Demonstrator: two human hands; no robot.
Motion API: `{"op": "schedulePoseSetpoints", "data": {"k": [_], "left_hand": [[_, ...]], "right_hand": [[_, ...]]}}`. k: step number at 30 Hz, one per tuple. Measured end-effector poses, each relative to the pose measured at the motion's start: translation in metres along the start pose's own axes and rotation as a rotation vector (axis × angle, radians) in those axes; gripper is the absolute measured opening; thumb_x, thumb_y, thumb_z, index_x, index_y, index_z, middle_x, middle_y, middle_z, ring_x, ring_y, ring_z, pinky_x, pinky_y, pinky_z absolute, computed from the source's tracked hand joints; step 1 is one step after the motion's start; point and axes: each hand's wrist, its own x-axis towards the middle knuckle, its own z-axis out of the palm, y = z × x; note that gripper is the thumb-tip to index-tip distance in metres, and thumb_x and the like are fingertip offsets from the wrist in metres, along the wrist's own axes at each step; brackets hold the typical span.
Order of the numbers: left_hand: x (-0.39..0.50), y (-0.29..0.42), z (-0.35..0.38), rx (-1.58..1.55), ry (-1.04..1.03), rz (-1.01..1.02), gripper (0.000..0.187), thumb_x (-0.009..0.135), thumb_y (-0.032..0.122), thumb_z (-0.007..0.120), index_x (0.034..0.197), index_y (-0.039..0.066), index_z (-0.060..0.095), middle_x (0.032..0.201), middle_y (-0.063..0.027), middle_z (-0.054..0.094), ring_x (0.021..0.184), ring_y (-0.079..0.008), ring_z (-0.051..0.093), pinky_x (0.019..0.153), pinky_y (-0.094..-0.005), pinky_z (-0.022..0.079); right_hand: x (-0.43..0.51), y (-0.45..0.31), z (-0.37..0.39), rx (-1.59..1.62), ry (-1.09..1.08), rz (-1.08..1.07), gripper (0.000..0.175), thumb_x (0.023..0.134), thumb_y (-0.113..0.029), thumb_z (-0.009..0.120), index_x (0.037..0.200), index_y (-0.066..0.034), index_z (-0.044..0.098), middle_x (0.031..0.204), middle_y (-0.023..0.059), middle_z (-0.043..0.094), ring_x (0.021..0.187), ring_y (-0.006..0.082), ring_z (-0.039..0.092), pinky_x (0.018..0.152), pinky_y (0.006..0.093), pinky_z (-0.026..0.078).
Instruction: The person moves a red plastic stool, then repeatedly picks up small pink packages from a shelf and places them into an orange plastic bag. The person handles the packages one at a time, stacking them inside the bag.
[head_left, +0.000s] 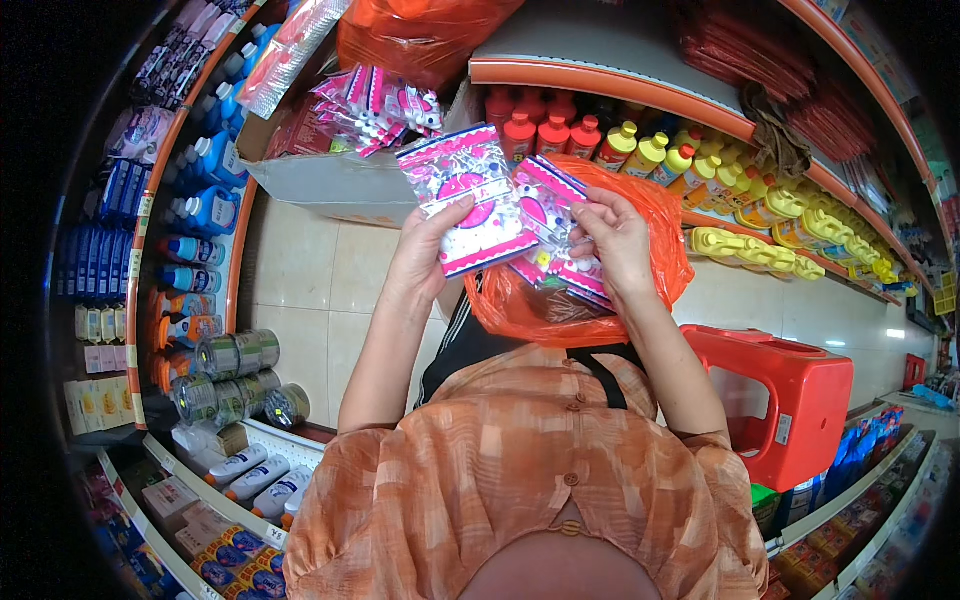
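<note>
My left hand (429, 251) grips a clear plastic packet (480, 206) of small white balls, with pink bands and a round pink label. Another packet (541, 206) of the same kind, tilted, is pinched in my right hand (616, 236). It sits just right of the first, above an open orange plastic bag (517, 311) on my lap. Inside the bag lie more pink-edged packets (589, 279); their lower parts are hidden. Beyond my left hand, an open cardboard carton (322, 180) holds a heap of similar packets (375, 109).
A full orange bag (424, 34) stands behind the carton. Bottles (621, 146) line the shelf (600, 75) ahead. A red plastic stool (806, 409) is at my right. Blue jugs (221, 157) and stacked wrapped rolls (236, 356) are at my left, over a tiled floor (296, 262).
</note>
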Motion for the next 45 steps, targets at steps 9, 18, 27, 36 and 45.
{"op": "schedulePoseSetpoints", "data": {"k": [9, 18, 27, 36, 45], "left_hand": [[-0.003, -0.009, -0.002, 0.032, -0.002, -0.033, 0.033, 0.083, 0.005, 0.066, 0.112, 0.0, 0.054, 0.103, -0.0109, 0.064, 0.091, -0.0189, 0.065, 0.081, -0.0328, 0.054], [-0.006, -0.002, -0.008, 0.002, -0.005, -0.001, 0.032, 0.083, 0.005, 0.066, 0.112, 0.0, 0.054, 0.103, -0.0103, 0.065, 0.091, -0.0182, 0.065, 0.081, -0.0328, 0.054], [-0.012, -0.007, 0.003, -0.223, -0.253, -0.168, 0.037, 0.083, 0.002, 0.061, 0.117, -0.004, 0.05, 0.109, -0.0156, 0.062, 0.1, -0.0238, 0.063, 0.09, -0.0383, 0.051], [-0.017, -0.029, 0.027, -0.225, -0.254, -0.134, 0.049, 0.079, -0.001, 0.065, 0.124, -0.001, 0.045, 0.112, -0.0141, 0.061, 0.102, -0.0246, 0.062, 0.091, -0.0408, 0.05], [-0.017, -0.03, 0.023, -0.032, -0.242, -0.042, 0.05, 0.074, -0.002, 0.069, 0.119, -0.001, 0.049, 0.106, -0.0126, 0.063, 0.095, -0.0198, 0.064, 0.086, -0.0352, 0.052]], "right_hand": [[-0.001, 0.014, 0.017, -0.083, -0.126, 0.137, 0.032, 0.087, -0.018, 0.064, 0.106, 0.0051, 0.054, 0.076, 0.01, 0.063, 0.046, 0.0118, 0.057, 0.037, 0.0206, 0.041], [-0.01, -0.016, -0.009, -0.002, -0.056, 0.007, 0.015, 0.091, -0.014, 0.057, 0.097, -0.0007, 0.059, 0.065, 0.0029, 0.057, 0.046, 0.0092, 0.053, 0.04, 0.0196, 0.038], [-0.012, -0.049, -0.046, 0.296, -0.141, -0.168, 0.011, 0.091, -0.012, 0.058, 0.097, -0.0034, 0.058, 0.072, 0.0044, 0.059, 0.057, 0.0113, 0.057, 0.048, 0.0208, 0.043], [-0.018, -0.042, -0.045, 0.242, -0.227, -0.219, 0.014, 0.088, -0.01, 0.061, 0.099, -0.0012, 0.058, 0.083, 0.0058, 0.062, 0.066, 0.0111, 0.058, 0.06, 0.0236, 0.048], [-0.018, -0.059, -0.034, 0.058, -0.051, -0.348, 0.018, 0.091, -0.015, 0.06, 0.099, 0.0008, 0.064, 0.085, 0.0046, 0.065, 0.071, 0.0072, 0.056, 0.066, 0.0216, 0.045]]}}
